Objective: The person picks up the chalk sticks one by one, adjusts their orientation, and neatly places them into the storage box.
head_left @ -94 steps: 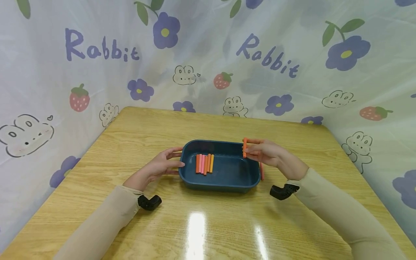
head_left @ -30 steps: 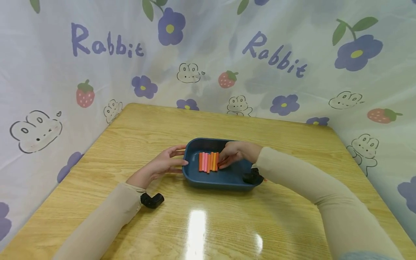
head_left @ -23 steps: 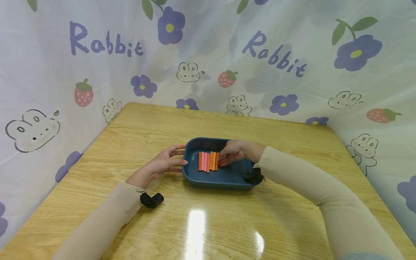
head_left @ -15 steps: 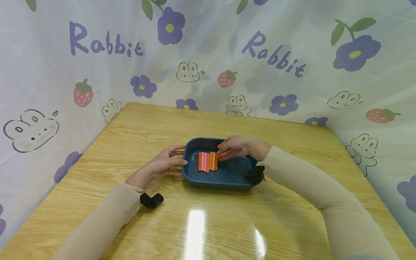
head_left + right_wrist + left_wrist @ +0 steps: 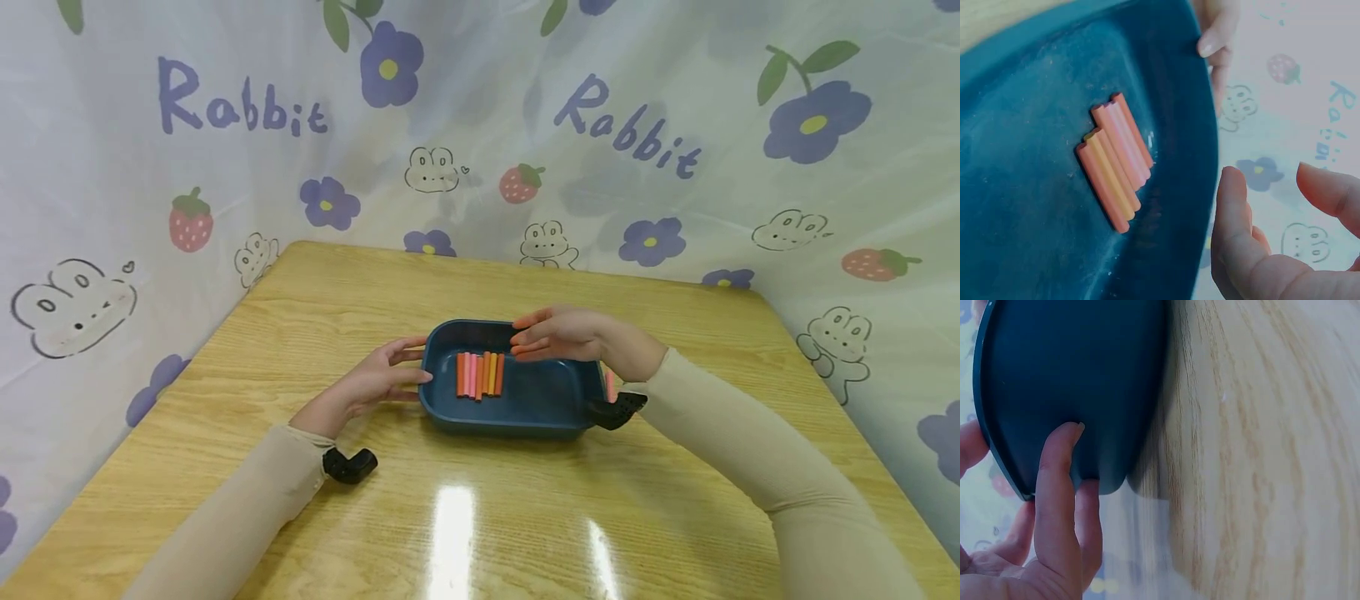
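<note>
A dark blue rectangular tub sits on the table. In its left half, several chalk-like sticks in orange, pink and yellow lie side by side in a row. My left hand touches the tub's left end from outside, its extended fingers resting on the wall; the left wrist view shows a finger against it. My right hand hovers over the tub's far rim, fingers loosely extended and holding nothing. Orange colour marks its fingertips. Thumb and fingers stand apart in the right wrist view.
A pink stick lies on the wooden table just beyond the tub's right end, partly behind it. Black wrist mounts are worn on both sleeves. A printed cloth hangs behind the table.
My right hand brought an orange stick from the tub's right side and laid it at the row's right end. It has let go, risen and drawn back right; the left hand stays put.
</note>
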{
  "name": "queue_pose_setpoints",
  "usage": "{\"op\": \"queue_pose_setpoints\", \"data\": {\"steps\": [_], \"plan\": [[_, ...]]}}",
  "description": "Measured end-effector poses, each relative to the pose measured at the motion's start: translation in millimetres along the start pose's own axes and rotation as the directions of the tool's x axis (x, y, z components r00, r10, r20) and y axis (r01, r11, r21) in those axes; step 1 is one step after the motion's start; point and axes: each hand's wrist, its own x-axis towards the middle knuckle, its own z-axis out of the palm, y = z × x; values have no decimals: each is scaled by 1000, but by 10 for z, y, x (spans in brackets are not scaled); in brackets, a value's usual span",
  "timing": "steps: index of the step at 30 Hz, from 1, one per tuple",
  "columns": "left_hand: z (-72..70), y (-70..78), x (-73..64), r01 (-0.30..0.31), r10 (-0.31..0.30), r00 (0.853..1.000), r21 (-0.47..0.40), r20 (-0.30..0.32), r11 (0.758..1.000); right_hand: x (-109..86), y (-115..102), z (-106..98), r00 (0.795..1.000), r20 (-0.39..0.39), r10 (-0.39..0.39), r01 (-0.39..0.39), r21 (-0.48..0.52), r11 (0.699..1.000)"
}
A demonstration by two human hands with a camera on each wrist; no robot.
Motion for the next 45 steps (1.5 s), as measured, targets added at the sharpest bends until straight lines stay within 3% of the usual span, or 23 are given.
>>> {"op": "queue_pose_setpoints", "data": {"steps": [8,17,27,36,45], "plan": [[5,5,1,-4,4,1000,2,-5,1000,-259,72,-142,999,0,-49,49,25,998],[6,14,-6,0,0,1000,6,-8,1000,-519,169,-270,993,-94,-69,75,57,996],[27,38,-9,12,-11,1000,21,-16,1000,-769,306,-408,978,-184,-95,101,25,995],[29,47,-12,12,-12,1000,19,-13,1000,-888,486,-567,969,-216,-118,130,42,991],[43,51,-17,14,-13,1000,24,-19,1000,-861,725,-654,934,-340,-113,139,52,989]]}}
